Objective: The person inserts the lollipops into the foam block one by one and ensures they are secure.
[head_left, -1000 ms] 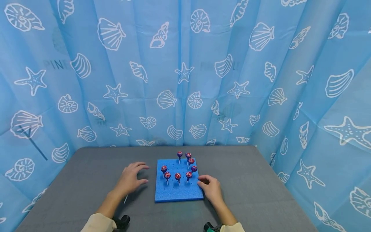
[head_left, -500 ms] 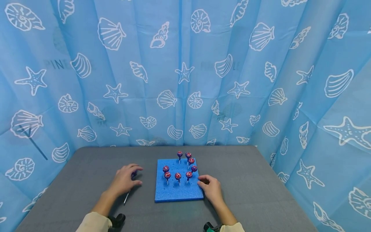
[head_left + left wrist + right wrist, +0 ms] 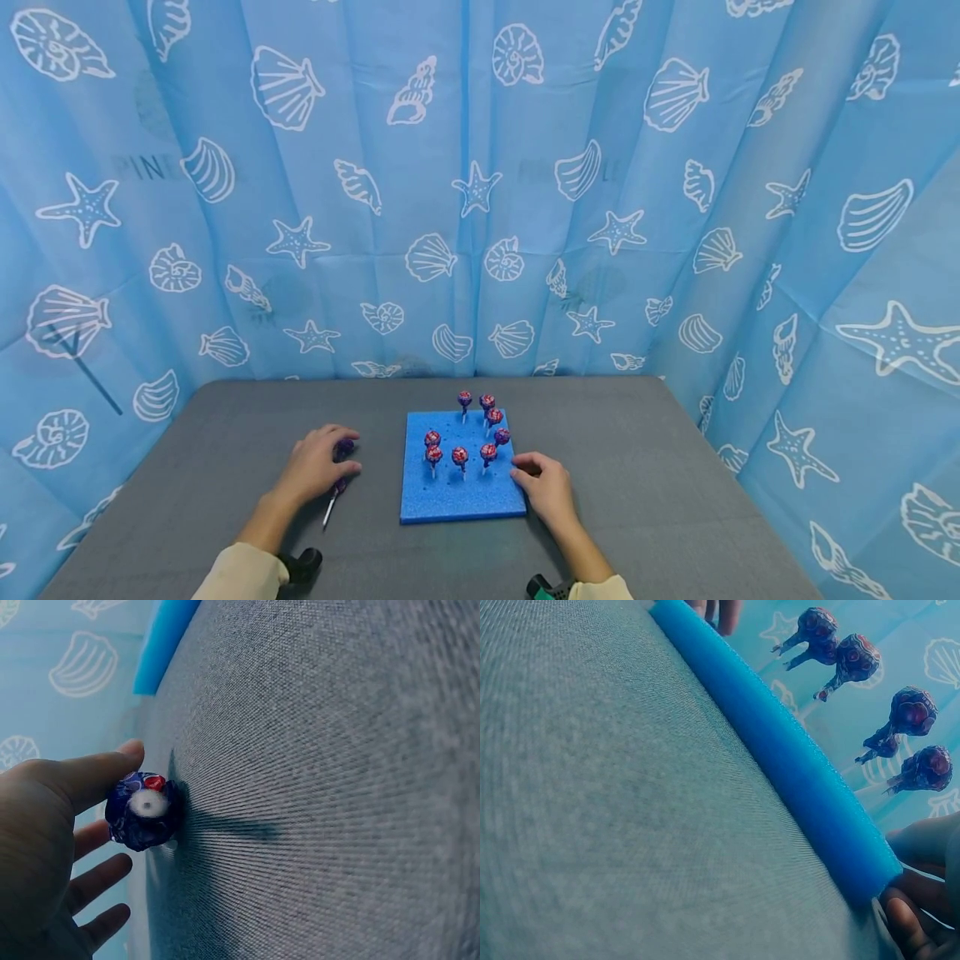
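Head view is showing a grey table (image 3: 637, 467) carrying one blue foam board (image 3: 459, 492) at its middle, nearer the front edge than the back. Eight wrapped lollipops (image 3: 460, 455) are standing upright in the board: three along its back edge, one just in front of them toward the right edge, and four across the middle. One further lollipop (image 3: 344, 447) is lying on the table left of the board, its stick pointing toward the front edge. The left hand (image 3: 315, 467) is lying over this lollipop; left wrist view is showing the thumb touching the wrapped head (image 3: 142, 810) while the other fingers are spreading straight, so the hand is open and not gripping. The right hand (image 3: 546, 485) is resting against the board's right edge near its front corner, fingers loosely curled and holding nothing; right wrist view is showing fingertips (image 3: 911, 919) touching the foam's corner.
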Tool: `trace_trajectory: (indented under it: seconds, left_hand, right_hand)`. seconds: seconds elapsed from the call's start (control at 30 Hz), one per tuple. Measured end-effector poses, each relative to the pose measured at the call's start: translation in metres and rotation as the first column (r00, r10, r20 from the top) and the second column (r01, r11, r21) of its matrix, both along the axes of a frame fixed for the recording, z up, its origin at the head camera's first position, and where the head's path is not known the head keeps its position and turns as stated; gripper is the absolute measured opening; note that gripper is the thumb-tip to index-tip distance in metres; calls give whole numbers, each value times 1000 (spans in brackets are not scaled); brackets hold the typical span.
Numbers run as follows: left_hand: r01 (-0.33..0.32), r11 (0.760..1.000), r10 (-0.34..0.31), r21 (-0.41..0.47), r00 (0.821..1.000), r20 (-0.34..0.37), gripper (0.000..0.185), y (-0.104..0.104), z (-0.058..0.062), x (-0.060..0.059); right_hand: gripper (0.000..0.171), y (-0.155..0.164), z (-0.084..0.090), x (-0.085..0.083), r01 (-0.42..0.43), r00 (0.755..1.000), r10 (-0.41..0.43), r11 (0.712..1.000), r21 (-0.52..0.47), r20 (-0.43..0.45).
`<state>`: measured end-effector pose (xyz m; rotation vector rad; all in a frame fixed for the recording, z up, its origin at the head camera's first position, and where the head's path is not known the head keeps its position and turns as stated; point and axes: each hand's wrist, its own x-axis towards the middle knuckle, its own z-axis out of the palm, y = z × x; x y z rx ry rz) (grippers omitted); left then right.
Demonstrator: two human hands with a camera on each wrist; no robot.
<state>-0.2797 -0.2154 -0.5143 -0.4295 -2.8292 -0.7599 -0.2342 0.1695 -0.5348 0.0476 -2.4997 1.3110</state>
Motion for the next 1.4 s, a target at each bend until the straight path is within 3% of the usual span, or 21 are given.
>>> trace_trajectory:
  seconds: [0.23, 0.5, 0.83, 1.17, 1.4]
  left_hand:
    - [-31, 999, 31, -24, 1000, -3, 39, -3, 0, -3]
    - [-81, 996, 83, -49, 995, 48, 34, -2, 1, -8]
    - [-94, 994, 97, -48, 994, 52, 27, -1, 4, -11]
    - [-103, 994, 103, 29, 995, 11, 25, -1, -2, -19]
    - [-131, 987, 131, 91, 991, 5, 24, 6, 2, -27]
  right_hand:
    - [11, 0, 1, -1, -5, 1000, 5, 1000, -8, -9]
    - [10, 0, 0, -1, 1, 1000, -1, 1000, -9, 6]
    - [10, 0, -1, -2, 5, 1000, -5, 1000, -11, 8]
    - [11, 0, -2, -2, 1, 1000, -1, 1000, -12, 1]
    - [11, 0, 0, -1, -15, 1000, 15, 1000, -14, -8]
